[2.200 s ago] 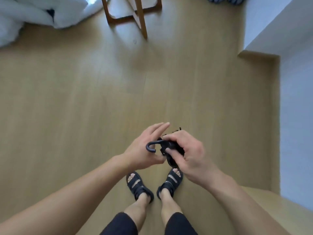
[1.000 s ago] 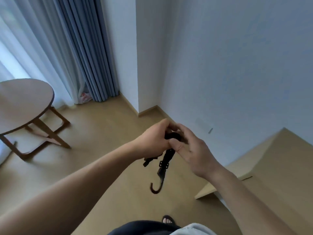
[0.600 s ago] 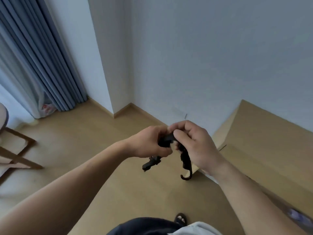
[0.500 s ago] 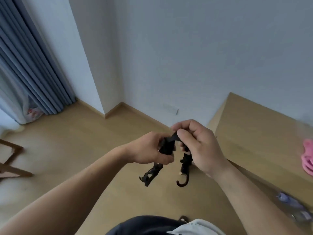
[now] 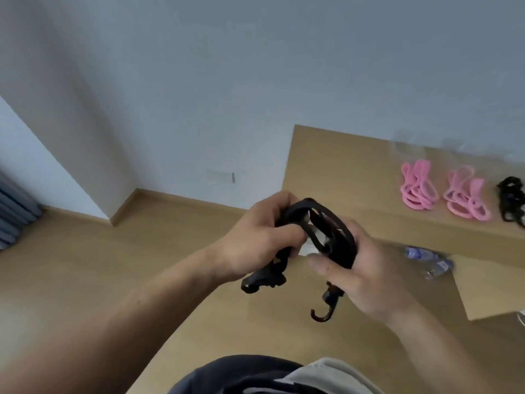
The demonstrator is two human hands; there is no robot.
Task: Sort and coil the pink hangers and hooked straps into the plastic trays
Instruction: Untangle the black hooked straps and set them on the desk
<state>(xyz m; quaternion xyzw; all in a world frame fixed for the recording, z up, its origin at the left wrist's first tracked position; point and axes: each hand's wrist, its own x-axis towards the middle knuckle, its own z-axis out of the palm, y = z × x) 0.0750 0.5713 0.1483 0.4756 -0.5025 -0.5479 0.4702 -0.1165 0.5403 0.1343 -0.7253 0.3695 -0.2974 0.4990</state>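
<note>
- My left hand is clenching around one side of the black strap, with the fingers curled tight over it, out in front of the table's near left corner.
- My right hand is grasping the other side. The strap is looping over its fingers and my thumb is pressing against the band.
- The strap is arching in a loop between both hands, above the floor and short of the table.
- One hook is dangling below my right hand, and the other strap end is hanging under my left hand.
- Two piles of pink hangers are lying side by side on the table, toward its right part.
- A bundle of black straps is lying on the table just right of the hangers.
- A blurred plastic bottle is lying just below the table's front edge.
</note>
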